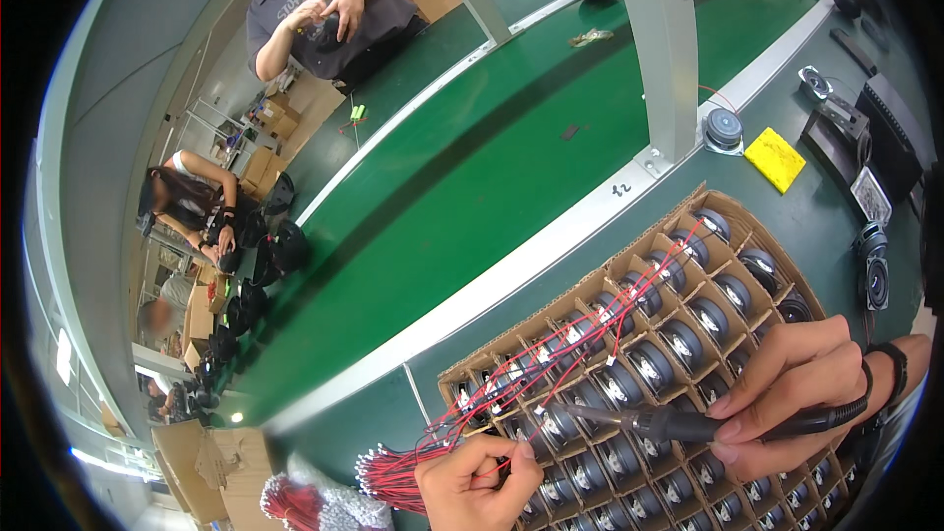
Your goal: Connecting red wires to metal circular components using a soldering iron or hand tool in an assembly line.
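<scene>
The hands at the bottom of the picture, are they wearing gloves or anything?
No gloves: both hands are bare. The right hand has a black band around its wrist, like a watch strap or bracelet. The left hand wears nothing that shows, and no sleeves are visible.

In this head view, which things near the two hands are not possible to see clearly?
- Soldering iron tip: too small to tell whether it touches a speaker.
- Cardboard tray: lower part cut by the picture's edge, partly behind the right hand.
- Wire in left hand: end hidden by fingers.
</scene>
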`<state>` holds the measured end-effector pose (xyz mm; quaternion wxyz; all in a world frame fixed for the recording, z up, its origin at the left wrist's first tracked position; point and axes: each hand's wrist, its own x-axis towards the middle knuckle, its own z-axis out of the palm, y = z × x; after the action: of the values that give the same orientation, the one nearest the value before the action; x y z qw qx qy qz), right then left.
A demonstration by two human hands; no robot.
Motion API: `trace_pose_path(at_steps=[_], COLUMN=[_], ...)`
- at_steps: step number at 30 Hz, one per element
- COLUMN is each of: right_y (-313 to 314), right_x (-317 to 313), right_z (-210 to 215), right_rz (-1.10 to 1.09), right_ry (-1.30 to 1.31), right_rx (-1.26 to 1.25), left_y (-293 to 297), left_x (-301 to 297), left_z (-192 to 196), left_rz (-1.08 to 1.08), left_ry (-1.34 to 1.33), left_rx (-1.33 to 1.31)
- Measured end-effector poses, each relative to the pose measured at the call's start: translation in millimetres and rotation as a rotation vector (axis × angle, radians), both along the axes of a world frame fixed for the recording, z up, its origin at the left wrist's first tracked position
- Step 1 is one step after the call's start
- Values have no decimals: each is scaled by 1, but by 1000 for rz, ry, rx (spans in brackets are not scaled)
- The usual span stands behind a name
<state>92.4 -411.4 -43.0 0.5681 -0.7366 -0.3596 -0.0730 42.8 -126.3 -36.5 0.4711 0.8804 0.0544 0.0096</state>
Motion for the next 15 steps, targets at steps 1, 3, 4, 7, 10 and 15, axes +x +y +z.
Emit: trace_pose_path(at_steps=[1,3,4,7,10,15], right_y=[0,2,3,2,1,0], right_x=[-3,-3,1,1,-1,0], right_z=[1,-1,-3,-3,-3,-3], right_rz=[-13,-26,-7,-10,-23,-7], right_ry=[3,-23,-25,-30,-31,-32], right_rx=[-10,18,32,29,31,22], left_y=[0,-1,0,0,0,-1], left_x=[1,1,-1,-1,0,0], left_z=[-1,0,2,1,1,1], left_rz=[-16,-9,12,9,-1,6], left_ry=[2,8,11,19,25,33], left_rx=[-10,-14,-7,-17,-19,-30])
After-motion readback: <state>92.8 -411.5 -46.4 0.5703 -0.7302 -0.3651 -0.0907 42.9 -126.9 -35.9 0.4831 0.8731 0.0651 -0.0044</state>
